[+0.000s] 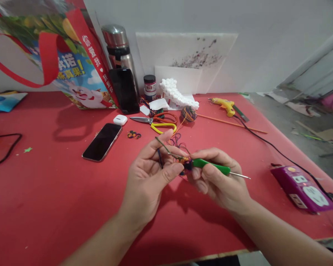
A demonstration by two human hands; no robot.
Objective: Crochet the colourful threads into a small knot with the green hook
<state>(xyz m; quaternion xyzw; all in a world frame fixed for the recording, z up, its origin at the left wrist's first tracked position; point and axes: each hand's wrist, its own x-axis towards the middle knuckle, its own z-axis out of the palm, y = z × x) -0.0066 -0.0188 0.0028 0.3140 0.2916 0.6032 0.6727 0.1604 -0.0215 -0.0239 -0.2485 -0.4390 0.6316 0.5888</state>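
Observation:
My right hand point(220, 177) grips a crochet hook point(213, 167) by its green handle, with metal ends showing on both sides. A small piece of multicoloured crochet point(186, 164) is pinched between the thumb and fingers of my left hand point(152, 173). Over my raised left index finger runs a strand of dark green yarn point(162, 144), leading down to the hook's tip at the crochet piece. Loose yarn trails behind my hands towards a multicoloured yarn ball point(188, 114). The exact stitch at the hook's tip is too small to make out.
Beyond my hands lie scissors point(163, 123), a small crocheted piece point(134, 135), a phone point(102, 142) and a white earbud case point(120, 120). A flask point(119, 48) and gift bag point(80, 66) stand behind. Rightward are a yellow glue gun point(224, 105) and a purple power strip point(302, 188).

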